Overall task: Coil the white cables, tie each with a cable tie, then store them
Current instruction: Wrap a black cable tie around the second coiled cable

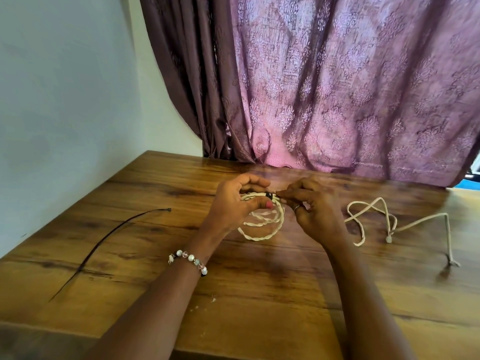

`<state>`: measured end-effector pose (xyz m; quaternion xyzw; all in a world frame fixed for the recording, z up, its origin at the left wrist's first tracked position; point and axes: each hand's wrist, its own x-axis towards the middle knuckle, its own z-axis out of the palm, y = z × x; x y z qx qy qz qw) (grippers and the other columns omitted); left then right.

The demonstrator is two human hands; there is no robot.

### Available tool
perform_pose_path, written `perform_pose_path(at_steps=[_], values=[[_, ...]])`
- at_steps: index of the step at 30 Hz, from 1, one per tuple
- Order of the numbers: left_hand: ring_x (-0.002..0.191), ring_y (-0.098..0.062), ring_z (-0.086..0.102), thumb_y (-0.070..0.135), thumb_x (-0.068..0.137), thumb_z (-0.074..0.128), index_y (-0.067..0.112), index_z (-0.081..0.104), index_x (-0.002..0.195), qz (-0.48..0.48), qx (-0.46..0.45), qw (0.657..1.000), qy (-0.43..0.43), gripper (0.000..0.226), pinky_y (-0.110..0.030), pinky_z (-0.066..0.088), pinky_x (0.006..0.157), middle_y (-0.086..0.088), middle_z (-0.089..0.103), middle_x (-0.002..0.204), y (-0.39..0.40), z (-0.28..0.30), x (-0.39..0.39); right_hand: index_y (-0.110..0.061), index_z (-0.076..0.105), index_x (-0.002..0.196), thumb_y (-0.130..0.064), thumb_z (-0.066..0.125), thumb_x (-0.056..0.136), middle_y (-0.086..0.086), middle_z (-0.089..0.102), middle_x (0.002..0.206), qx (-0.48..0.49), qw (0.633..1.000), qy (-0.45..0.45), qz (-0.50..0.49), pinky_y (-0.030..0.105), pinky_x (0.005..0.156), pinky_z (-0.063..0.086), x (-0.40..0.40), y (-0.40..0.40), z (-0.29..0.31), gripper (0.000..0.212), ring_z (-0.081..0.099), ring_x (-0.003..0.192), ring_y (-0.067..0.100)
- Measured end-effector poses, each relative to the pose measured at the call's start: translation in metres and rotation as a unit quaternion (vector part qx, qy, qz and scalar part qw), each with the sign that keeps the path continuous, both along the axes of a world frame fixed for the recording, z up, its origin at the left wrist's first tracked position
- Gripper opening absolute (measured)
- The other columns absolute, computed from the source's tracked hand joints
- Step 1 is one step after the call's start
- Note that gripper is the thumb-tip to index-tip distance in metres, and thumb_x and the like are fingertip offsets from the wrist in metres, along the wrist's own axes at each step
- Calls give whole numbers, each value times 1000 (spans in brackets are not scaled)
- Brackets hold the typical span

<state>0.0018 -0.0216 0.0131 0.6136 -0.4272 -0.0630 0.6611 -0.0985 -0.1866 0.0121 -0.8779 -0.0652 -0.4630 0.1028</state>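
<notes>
A: Starting at the left, a spare black cable tie (pixel 109 240) is noted lying loose on the wooden table (pixel 259 307), well apart from the work and touched by nothing. It is judged to be kept there for the second cable.

B: And the middle?

A: A coiled white cable (pixel 262 224) is held just above the table. The coil's upper edge is clasped by the left hand (pixel 233 201), thumb under and fingers curled over, presumably so the loops are kept bunched while they are bound. A beaded bracelet (pixel 189 261) is worn on that wrist.

B: Is the tie on?

A: A black tie band (pixel 268 195) is seen wrapped across the strands between the two hands. Its end appears to be pinched by the right hand (pixel 311 206), fingers curled tight, as if for pulling snug. Whether it is locked cannot be told.

B: Further right?

A: A second white cable (pixel 389 224) is left sprawled, uncoiled, near the right forearm. A purple curtain (pixel 337 87) hangs behind. No storage place is visible.
</notes>
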Motion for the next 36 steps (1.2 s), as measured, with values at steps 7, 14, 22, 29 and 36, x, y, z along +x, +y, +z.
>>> perform_pose_path(at_steps=[7,14,22,29,36], values=[[86,-12,70,7,66,84,25,64,97,17,18,999,-26,42,-28,57,79,-6,72,93,-1,-1,0,-8,76,91,11,60,67,8,66,78,-58,998,-1,-4,31,63,45,0,6,3,35,57,73,28],[83,-7,70,6,66,84,19,63,101,20,28,999,-33,43,-22,56,75,-2,73,92,0,-1,-1,-7,76,89,8,61,68,8,67,77,-67,998,14,-4,23,64,36,0,11,8,29,58,71,29],[83,-3,69,4,65,84,14,62,107,15,42,998,-42,49,-16,52,71,0,72,90,1,-1,0,-7,74,98,16,67,66,5,70,77,-26,999,46,-2,11,68,41,-2,12,12,40,57,74,8],[87,-2,68,13,66,85,16,62,110,20,66,995,-77,50,-16,53,78,1,72,93,1,-1,-1,-27,41,112,18,49,70,5,64,86,68,989,129,-7,29,69,56,-11,25,20,62,66,75,14],[87,-3,68,10,67,85,12,60,113,22,69,994,-81,52,-11,50,76,-2,74,94,-1,-2,-1,-31,39,106,16,54,72,-5,72,81,81,989,125,-17,38,65,56,-6,20,19,60,68,72,3]])
